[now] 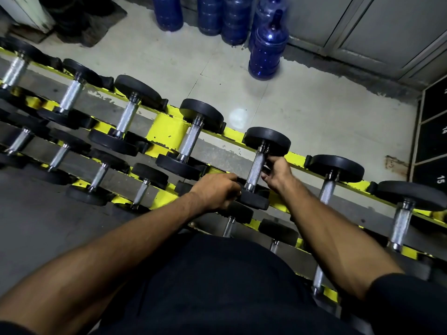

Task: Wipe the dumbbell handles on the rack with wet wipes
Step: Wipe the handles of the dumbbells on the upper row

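Note:
A dumbbell with a knurled steel handle [256, 169] and black heads lies across the yellow rack [167, 132], on the top tier at centre. My left hand [217, 189] curls its fingers on the dumbbell's near head [255, 200]. My right hand [277, 171] is against the right side of the handle, fingers and thumb curled toward it. A small pale scrap, seemingly the wet wipe [266, 168], shows between the fingers and the steel. Most of the wipe is hidden by the hand.
More dumbbells [191, 139] line the top tier on both sides, and smaller ones [99, 175] sit on the lower tier. Blue water jugs [268, 47] stand on the tiled floor behind the rack. Dark numbered lockers [433, 141] are at the right edge.

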A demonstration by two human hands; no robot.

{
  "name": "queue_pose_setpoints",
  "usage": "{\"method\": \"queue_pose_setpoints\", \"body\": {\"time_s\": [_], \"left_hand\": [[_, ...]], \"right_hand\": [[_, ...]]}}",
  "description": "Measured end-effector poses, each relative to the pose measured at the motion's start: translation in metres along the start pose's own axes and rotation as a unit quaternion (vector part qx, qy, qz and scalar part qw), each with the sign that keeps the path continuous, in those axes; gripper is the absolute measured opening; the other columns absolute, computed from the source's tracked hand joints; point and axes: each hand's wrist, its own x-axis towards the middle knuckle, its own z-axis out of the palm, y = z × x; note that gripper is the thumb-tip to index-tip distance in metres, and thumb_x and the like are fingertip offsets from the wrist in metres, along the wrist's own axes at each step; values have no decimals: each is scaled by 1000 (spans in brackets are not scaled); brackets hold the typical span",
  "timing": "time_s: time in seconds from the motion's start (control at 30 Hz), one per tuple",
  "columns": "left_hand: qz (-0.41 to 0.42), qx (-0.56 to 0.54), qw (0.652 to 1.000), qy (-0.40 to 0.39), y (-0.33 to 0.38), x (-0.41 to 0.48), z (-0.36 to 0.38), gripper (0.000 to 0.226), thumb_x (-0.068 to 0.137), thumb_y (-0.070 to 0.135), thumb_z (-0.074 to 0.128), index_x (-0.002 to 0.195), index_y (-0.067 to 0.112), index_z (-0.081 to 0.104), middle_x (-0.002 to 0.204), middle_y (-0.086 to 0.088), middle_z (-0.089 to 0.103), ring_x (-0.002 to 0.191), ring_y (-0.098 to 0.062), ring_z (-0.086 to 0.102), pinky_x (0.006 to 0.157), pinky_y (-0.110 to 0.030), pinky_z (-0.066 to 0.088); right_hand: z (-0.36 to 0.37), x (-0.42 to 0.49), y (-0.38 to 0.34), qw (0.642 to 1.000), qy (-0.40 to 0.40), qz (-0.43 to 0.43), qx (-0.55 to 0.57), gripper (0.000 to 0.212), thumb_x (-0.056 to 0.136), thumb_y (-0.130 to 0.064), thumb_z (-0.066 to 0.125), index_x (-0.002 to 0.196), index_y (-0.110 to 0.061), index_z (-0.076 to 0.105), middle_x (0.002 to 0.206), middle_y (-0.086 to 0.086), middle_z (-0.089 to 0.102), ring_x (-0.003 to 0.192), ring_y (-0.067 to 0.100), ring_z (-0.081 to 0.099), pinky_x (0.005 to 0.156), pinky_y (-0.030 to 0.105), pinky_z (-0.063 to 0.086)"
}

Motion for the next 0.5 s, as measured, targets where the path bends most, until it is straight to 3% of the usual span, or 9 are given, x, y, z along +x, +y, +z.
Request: {"method": "queue_pose_setpoints", "body": {"time_s": [0.1,0.17,0.2,0.3,0.37,0.43,0.5], "left_hand": [[-2,-1,1000,9,-1,0,2,11,91,29,68,99,23,72,98,5,59,90,-15,61,65,-23,33],[-7,-1,1000,13,-2,0,3,7,89,28,70,92,21,71,95,4,59,87,-18,62,64,-24,34],[-8,1,1000,12,-2,0,4,8,89,28,70,93,21,71,95,3,59,88,-18,62,65,-24,35],[-7,3,1000,6,-3,1,5,13,88,27,72,100,23,72,100,4,59,91,-18,62,67,-24,37],[-4,4,1000,4,-3,1,5,14,89,27,72,103,24,72,102,5,60,93,-17,62,68,-23,37],[3,5,1000,11,-2,1,5,13,90,27,71,102,24,73,101,5,60,92,-17,62,67,-24,38],[8,8,1000,18,-2,0,6,11,90,27,70,100,23,73,99,4,60,89,-17,61,65,-25,41]], "right_hand": [[-5,3,8,992,100,-76,-5,15,81,-3,66,91,-14,70,80,3,66,58,15,52,48,22,35],[-6,-2,11,963,145,-207,-92,20,78,-12,79,98,-10,76,82,1,69,63,15,58,57,27,48],[-7,-7,13,931,150,-288,-170,21,78,-18,81,97,-10,77,83,-2,71,70,13,64,65,27,52],[-10,-25,13,778,85,-486,-388,17,82,-21,77,98,-15,78,92,-7,72,79,10,66,70,26,54],[-11,-31,7,635,78,-564,-522,20,86,-19,70,105,-20,76,105,-9,70,81,18,66,64,29,53],[-9,-36,0,515,89,-572,-632,28,88,-18,65,114,-25,71,116,-10,68,79,27,68,57,30,51],[-3,-40,-4,459,80,-529,-710,37,89,-14,60,124,-25,65,125,-8,64,78,33,69,56,32,49]]}}
